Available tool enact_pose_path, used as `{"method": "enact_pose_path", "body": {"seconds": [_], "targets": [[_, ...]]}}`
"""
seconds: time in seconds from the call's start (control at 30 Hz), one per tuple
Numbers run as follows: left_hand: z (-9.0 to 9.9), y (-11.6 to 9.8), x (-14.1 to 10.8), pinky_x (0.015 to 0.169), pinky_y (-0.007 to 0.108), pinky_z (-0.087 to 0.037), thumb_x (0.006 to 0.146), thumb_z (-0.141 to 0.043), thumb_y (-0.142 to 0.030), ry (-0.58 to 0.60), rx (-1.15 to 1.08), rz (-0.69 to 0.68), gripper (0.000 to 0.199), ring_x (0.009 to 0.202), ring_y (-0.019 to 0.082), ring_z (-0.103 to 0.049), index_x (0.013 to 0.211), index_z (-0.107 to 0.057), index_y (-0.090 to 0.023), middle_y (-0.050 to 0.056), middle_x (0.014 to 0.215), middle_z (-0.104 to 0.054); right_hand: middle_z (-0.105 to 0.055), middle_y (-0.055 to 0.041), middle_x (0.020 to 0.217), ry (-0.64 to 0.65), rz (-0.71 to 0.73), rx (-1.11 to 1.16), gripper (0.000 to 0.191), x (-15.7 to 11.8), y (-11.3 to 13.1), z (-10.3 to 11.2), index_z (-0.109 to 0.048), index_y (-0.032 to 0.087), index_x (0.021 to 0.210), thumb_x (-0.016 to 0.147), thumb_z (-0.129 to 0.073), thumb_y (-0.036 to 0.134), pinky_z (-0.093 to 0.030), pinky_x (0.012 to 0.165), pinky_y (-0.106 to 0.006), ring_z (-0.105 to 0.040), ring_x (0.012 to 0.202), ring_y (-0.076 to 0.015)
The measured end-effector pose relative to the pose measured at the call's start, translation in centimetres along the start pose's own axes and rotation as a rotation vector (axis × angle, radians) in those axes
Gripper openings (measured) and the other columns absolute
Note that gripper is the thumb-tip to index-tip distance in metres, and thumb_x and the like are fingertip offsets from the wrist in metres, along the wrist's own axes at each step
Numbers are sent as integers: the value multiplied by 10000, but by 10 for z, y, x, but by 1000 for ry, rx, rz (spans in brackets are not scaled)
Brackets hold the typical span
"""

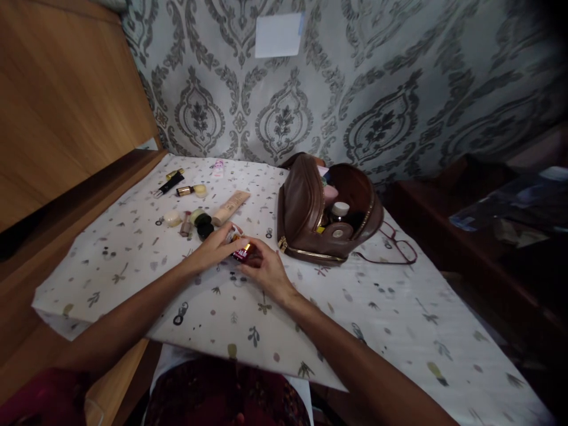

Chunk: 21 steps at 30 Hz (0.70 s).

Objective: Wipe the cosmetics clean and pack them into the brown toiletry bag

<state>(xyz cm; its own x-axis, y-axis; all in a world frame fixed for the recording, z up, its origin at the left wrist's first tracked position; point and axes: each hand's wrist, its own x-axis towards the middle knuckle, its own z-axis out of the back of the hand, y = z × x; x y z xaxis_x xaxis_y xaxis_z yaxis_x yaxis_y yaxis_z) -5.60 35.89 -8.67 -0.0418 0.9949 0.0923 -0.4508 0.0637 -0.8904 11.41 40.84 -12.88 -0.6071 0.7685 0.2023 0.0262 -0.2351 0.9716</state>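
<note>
Near the middle of the table, my left hand (216,247) and my right hand (268,271) meet around a small dark red bottle (242,253) with a gold band. The fingers of both hands are closed on it. Just beyond my left hand lie a beige tube (231,207), a black round jar (205,229) and a pinkish small tube (185,225). To the right of my hands stands a brown leather bag (299,207), unzipped, with a white-capped bottle (340,210) and other items inside.
Red-framed glasses (406,251) lie right of the bag. Farther left on the patterned tablecloth (133,260) are a cream jar (172,219), a black tube (172,182), a small amber bottle (184,190) and a pink item (219,168). Patterned curtain hangs behind.
</note>
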Motion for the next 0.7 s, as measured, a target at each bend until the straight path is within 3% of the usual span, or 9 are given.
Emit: {"method": "enact_pose_path", "body": {"seconds": [0.13,0.23,0.47,0.6,0.7], "targets": [[-4,-3,-1,750,330,-451,770,-676,-604,-26,218,-70,462,826,199,-554,934,-524,-199,3,870,-574,-682,-86,1145,-93,147,-342,496,-3,3,1,-641,193,1177,688,-670,109,-529,930,-414,-639,1040,-245],[-6,-6,-2,724,326,-427,702,-735,-593,-29,289,-65,498,811,201,-542,887,-492,-200,2,872,-555,-681,-92,1108,-104,192,-455,479,-4,5,1,-634,185,1171,698,-652,113,-513,942,-433,-633,1039,-257],[-3,-12,-5,598,282,-343,819,-664,-510,-100,346,-21,330,630,153,-480,821,-569,-193,-44,662,-519,-662,-90,1040,-151,151,-516,449,-1,6,4,-618,165,1134,689,-679,154,-518,874,-402,-622,954,-250],[-1,-10,-5,742,317,-443,892,-599,-437,-191,390,-124,257,777,196,-606,946,-645,-190,19,869,-686,-657,-61,967,-162,125,-509,414,0,5,6,-617,174,1097,687,-673,158,-522,801,-361,-611,844,-218],[-4,-8,-6,861,343,-481,892,-604,-416,-196,403,-173,260,923,228,-644,1030,-635,-197,48,997,-700,-652,-39,921,-174,127,-495,396,0,5,5,-616,191,1076,683,-651,157,-514,764,-339,-595,792,-204]]}}
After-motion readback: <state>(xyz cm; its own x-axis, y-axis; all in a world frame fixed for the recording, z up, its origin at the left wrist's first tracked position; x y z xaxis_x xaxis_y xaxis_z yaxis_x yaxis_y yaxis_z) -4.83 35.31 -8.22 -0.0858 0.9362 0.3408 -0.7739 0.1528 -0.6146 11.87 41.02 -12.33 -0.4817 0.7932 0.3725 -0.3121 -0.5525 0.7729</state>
